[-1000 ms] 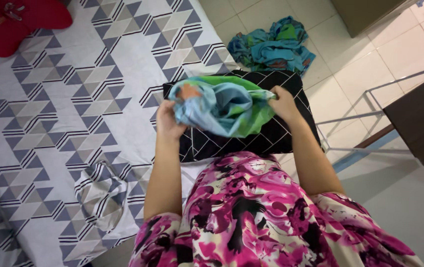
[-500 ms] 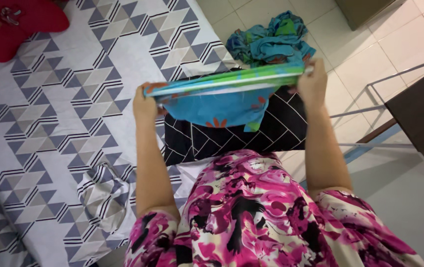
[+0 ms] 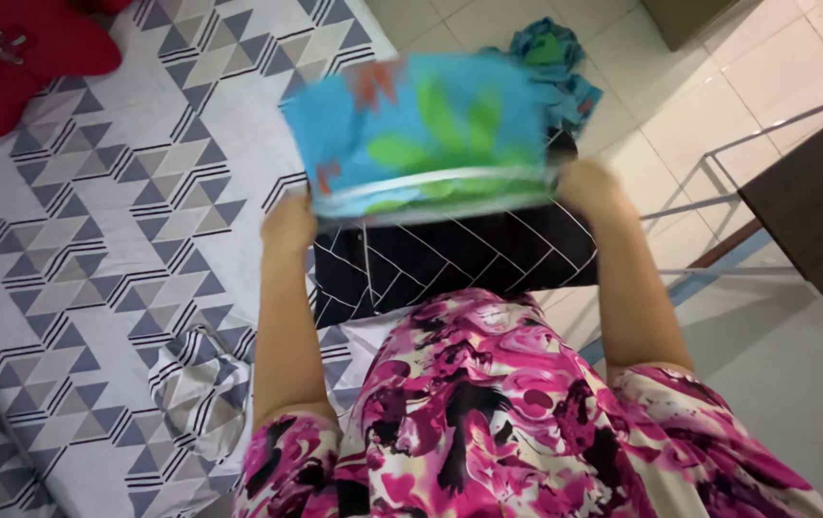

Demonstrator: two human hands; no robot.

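You hold a blue pillowcase (image 3: 421,134) with green leaf print up in the air, spread flat and blurred by motion. It hangs above the black pillow (image 3: 450,259), which lies on the edge of the bed with the grey triangle-pattern sheet (image 3: 123,192).

Your left hand (image 3: 288,223) pinches the cloth's lower left corner, over the pillow's left end. Your right hand (image 3: 589,190) grips the lower right corner, over the pillow's right end. Both hands are closed on the hem; single fingers are too blurred to make out. The cloth stands up and away from your hands, and the hem runs taut between them.

Judging by the look: thin, soft, very light fabric, no stiffness, flops wherever it is not held. Not fragile, a little slippery. Best hold is at the hem corners, as you have it; a grip mid-panel would just bunch it.

Beyond the pillow, on the tiled floor, lies a crumpled blue-green cloth heap (image 3: 550,67). A red cushion (image 3: 18,58) sits far left of the pillow on the bed. A loose grey patterned cover (image 3: 200,384) lies left of and nearer than the pillow.
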